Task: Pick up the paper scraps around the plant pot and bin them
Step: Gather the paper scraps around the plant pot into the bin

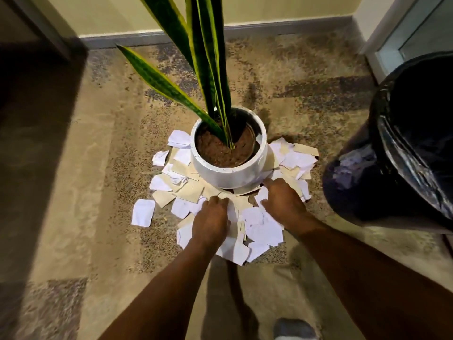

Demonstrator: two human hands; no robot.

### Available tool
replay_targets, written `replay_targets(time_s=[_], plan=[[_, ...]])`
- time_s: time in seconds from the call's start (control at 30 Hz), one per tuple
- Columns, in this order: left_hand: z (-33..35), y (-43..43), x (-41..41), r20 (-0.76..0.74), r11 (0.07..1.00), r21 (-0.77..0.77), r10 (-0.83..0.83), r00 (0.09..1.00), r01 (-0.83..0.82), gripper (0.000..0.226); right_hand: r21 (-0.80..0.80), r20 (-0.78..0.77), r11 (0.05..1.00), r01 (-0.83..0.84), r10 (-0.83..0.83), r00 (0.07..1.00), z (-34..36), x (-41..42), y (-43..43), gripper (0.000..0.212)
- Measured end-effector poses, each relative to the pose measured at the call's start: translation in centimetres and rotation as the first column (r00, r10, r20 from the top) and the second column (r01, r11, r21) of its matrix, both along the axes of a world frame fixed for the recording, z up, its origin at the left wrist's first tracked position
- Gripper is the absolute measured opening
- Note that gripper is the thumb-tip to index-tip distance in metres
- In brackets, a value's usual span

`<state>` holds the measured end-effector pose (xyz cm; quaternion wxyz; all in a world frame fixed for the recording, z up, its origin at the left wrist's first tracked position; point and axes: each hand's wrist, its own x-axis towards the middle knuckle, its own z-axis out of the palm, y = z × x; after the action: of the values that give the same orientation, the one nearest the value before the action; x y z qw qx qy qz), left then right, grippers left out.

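Both arms are stretched down to the carpet [73, 192] here, right in front of the white plant pot [230, 171]. The paper scraps [263, 231] lie in a ring around the base of that pot, white and beige pieces overlapping, thickest on the near side where the hands are working. The left hand [210, 223] is palm-down on the pile, fingers curled onto the scraps just short of the pot; whether it grips any piece, I cannot tell from here. The right hand [283, 201] is palm-down too, fingers spread fairly wide, fingertips almost touching the pot's lower edge, resting on the scraps without a clear hold. More scraps fan out to the left and right of the pot, beyond either hand, and one white piece [143, 212] sits a little apart on the left. The black bin [392, 163], lined with a dark bag, stands tilted at the right, close beside the right forearm. Tall green leaves [208, 57] rise from the pot.
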<state>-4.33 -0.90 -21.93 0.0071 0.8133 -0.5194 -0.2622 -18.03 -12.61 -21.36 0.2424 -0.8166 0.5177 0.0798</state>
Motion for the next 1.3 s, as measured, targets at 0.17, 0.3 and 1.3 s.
replay_targets(time_s=[0.17, 0.3, 1.3], plan=[[-0.9, -0.2, 1.0, 0.012, 1.000, -0.015, 0.014, 1.000, -0.014, 0.057, 0.023, -0.086, 0.997, -0.077, 0.078, 0.993, -0.8, 0.3, 0.0, 0.062], [-1.2, -0.6, 1.5, -0.081, 0.995, -0.008, 0.097, 0.992, -0.098, 0.064, -0.006, -0.126, 0.996, -0.085, 0.083, 0.989, -1.3, -0.1, -0.3, 0.060], [13.2, -2.6, 0.4, -0.420, 0.858, -0.202, 0.359, 0.833, -0.472, 0.017, -0.071, -0.032, 0.994, 0.079, -0.081, 0.996, 14.4, -1.0, -1.8, 0.022]])
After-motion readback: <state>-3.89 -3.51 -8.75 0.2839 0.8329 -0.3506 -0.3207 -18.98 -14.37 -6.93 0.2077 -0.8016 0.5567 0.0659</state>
